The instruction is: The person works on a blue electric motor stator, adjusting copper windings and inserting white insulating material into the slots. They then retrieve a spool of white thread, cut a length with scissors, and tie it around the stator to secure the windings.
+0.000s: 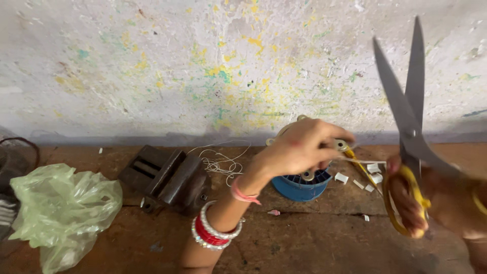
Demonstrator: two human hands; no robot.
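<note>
centre frame, my left hand point(299, 147) pinches a yellow-sleeved white cord point(362, 165) over the blue motor part point(299, 185); at right, my right hand point(413, 200) grips half-open scissors point(411, 109), cord still uncut, trimmed white bits point(373, 175) already on the bench.

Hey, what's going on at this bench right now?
A person is working at a worn wooden bench against a paint-spattered wall. Their left hand, with red and white bangles on the wrist, grips a small metal part over a blue round plastic piece. Their right hand holds yellow-handled scissors raised with the blades open. Small white cut bits lie beside the blue piece. A dark metal vise, tangled white thread and a green plastic bag sit to the left.
</note>
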